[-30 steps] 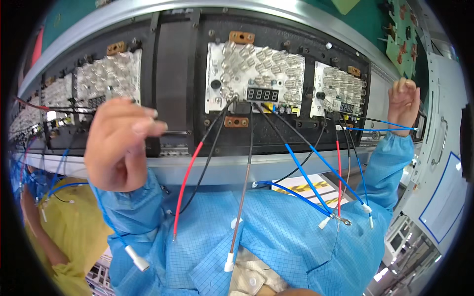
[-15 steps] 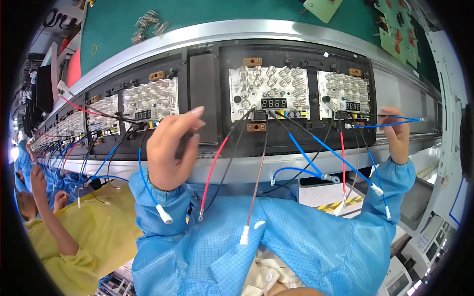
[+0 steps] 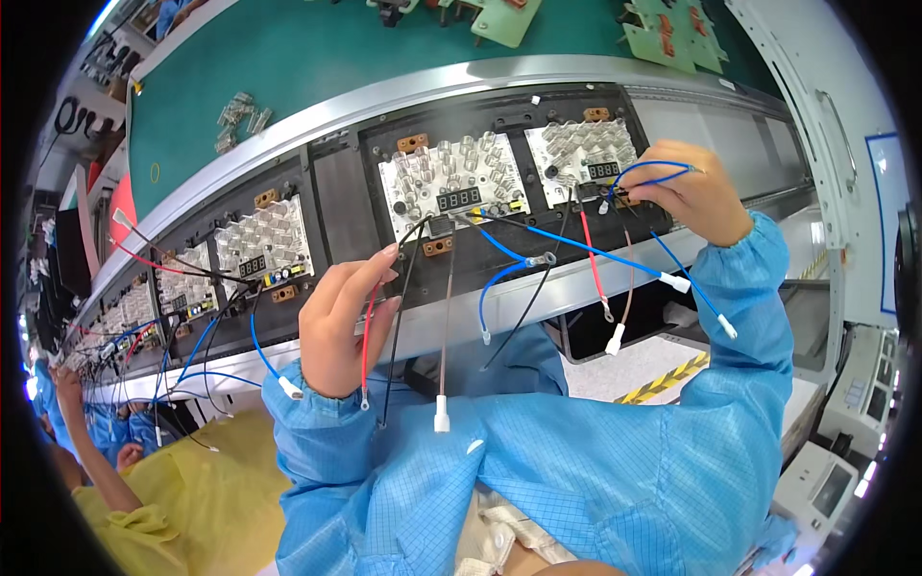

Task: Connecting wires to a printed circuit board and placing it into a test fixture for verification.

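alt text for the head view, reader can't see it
A person in blue works at circuit boards, right hand at a looped blue wire by the rightmost board, left hand at a red wire. Loose wires hang over a metal rail; a co-worker in yellow is at left.

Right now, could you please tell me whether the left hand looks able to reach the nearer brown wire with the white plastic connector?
Probably yes: the left hand is close to that brown wire, and only a thin black wire seems to hang between.
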The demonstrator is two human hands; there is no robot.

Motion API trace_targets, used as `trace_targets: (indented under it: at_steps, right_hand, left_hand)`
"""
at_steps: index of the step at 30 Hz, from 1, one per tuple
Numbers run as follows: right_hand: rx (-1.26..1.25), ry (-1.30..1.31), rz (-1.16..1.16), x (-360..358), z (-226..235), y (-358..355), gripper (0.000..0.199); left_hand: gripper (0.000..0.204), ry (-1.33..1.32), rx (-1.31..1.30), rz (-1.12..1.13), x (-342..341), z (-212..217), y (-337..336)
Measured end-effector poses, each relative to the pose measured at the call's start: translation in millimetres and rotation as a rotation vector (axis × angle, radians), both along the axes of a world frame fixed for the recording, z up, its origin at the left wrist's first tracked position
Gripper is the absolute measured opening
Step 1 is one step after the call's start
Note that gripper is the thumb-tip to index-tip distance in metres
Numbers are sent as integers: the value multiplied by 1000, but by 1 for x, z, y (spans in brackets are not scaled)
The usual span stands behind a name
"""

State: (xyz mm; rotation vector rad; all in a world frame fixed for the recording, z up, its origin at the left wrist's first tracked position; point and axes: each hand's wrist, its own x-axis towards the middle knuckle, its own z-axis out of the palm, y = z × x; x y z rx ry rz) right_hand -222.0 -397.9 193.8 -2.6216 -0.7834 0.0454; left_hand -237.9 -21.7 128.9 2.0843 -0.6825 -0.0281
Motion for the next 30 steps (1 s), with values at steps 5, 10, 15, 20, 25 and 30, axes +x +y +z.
trace_targets:
  at_steps: [5, 10, 15, 20, 25, 30]
  right_hand:
    - [115, 21, -99, -13, -4, -5, 11]
    - [107, -21, -109, -15, -8, -21, 10]
    - [110, -37, -112, -14, -8, -36, 10]
    - [186, -15, -186, -17, -20, -41, 15]
    - [155, 119, -283, -8, -8, -53, 23]
    - [28, -113, -172, 11, -20, -70, 28]
  left_hand:
    - [50, 4, -21, 22, -9, 1, -4]
    - [45, 8, 19, 75, -23, 4, 3]
    - [39, -35, 35, 154, -39, 0, 9]
    - [33, -35, 28, 206, -43, -6, 3]
    - [27, -54, 52, 245, -41, -10, -1]
    - [26, -77, 46, 249, -38, -15, -1]
